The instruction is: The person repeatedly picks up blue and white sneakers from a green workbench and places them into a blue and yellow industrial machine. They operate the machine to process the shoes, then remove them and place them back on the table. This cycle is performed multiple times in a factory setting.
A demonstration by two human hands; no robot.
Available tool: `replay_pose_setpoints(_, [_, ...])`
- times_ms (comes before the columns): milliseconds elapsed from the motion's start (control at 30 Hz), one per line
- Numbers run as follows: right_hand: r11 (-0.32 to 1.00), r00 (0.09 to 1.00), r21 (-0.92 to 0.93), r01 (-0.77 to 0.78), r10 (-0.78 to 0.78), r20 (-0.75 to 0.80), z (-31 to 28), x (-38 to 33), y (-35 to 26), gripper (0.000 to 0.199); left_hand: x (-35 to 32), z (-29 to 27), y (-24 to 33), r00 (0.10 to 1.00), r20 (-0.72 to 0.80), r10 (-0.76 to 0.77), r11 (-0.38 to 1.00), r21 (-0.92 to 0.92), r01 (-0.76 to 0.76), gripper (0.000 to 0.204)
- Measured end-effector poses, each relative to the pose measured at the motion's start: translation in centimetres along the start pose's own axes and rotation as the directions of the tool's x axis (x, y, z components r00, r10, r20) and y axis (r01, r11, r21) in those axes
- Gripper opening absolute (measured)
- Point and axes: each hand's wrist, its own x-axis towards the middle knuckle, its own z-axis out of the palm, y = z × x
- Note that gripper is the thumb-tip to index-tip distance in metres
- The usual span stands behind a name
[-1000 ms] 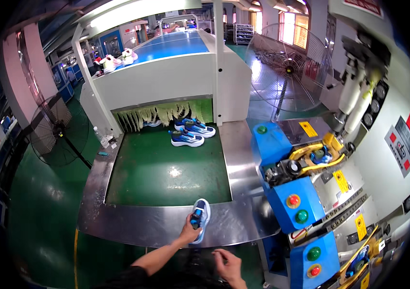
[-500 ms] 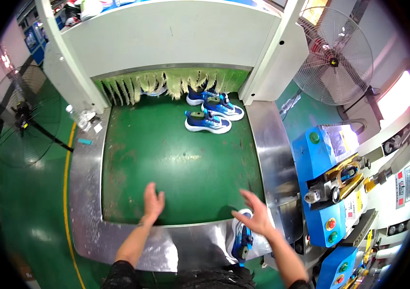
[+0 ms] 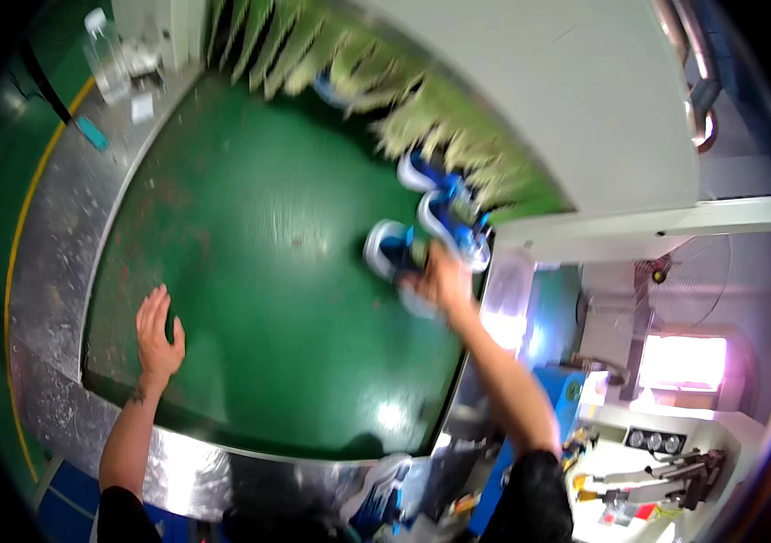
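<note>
On the green conveyor belt, my right hand is at the nearest blue-and-white sneaker, its blurred fingers closed over the shoe's opening. Just beyond it stand a second sneaker and a third sneaker, close together by the fringe. My left hand is open above the belt's left part, thumb apart, holding nothing. Near my body, another blue-and-white sneaker lies on the metal front ledge, partly cut off by the dark clothing.
A frayed green fringe hangs across the machine mouth, with part of another shoe under it. On the left metal rim stand a clear plastic bottle and a small teal item. Blue-and-white machinery stands at the right.
The view has turned, swinging the fringe toward the upper right. My right hand has gone from above the front-ledge sneaker to the nearest sneaker on the belt. My left hand stays empty.
</note>
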Motion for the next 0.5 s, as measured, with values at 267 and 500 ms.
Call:
replay_pose_setpoints(267, [0.461, 0.878, 0.780, -0.424, 0.422, 0.228, -5.3, -36.3, -11.5, 0.073, 1.1, -1.8, 10.0, 0.808, 0.554, -0.201, 0.647, -0.544, 0.534, 0.053])
replay_pose_setpoints(500, [0.745, 0.709, 0.247, 0.620, -0.397, -0.583, -17.6, -44.5, -10.5, 0.068, -3.2, -19.1, 34.0, 0.218, 0.895, 0.389, 0.536, -0.413, 0.736, 0.069])
